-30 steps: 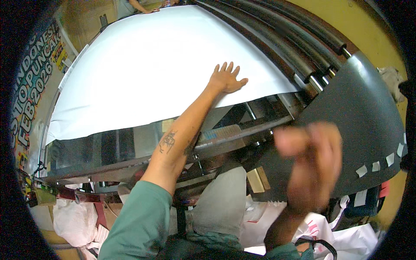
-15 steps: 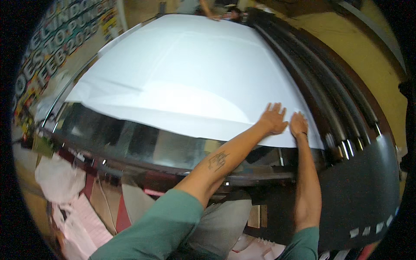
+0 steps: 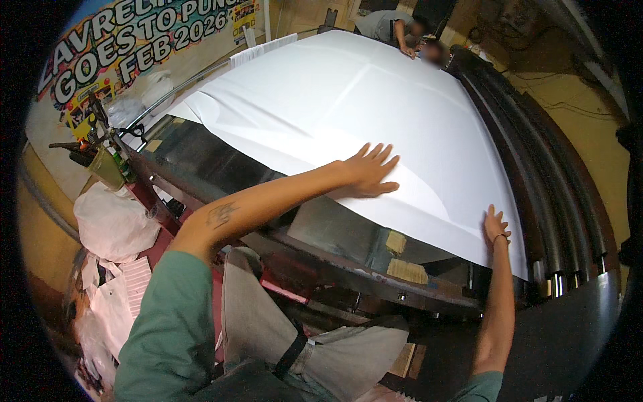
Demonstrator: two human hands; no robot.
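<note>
A large white sheet (image 3: 315, 100) covers most of a dark glass-like table, with some creases and a lifted fold at its left corner. My left hand (image 3: 370, 171) lies palm down on the sheet near its front edge, fingers spread. Farther right, my right hand (image 3: 496, 226) rests on the sheet near its right edge, with its fingers stretched out and apart. Neither hand grips anything. Below the sheet's front edge a strip of the dark table top (image 3: 321, 231) shows.
Dark rollers (image 3: 536, 181) run along the table's right side. At the far end a person (image 3: 385, 28) leans over the sheet. A bin of tools (image 3: 107, 167) hangs at the left corner, above white bags (image 3: 114, 224). A printed banner (image 3: 154, 40) covers the left wall.
My left hand has slid left across the sheet, away from my right hand, which stays near the right edge. The view has shifted, and more of the person at the far end shows.
</note>
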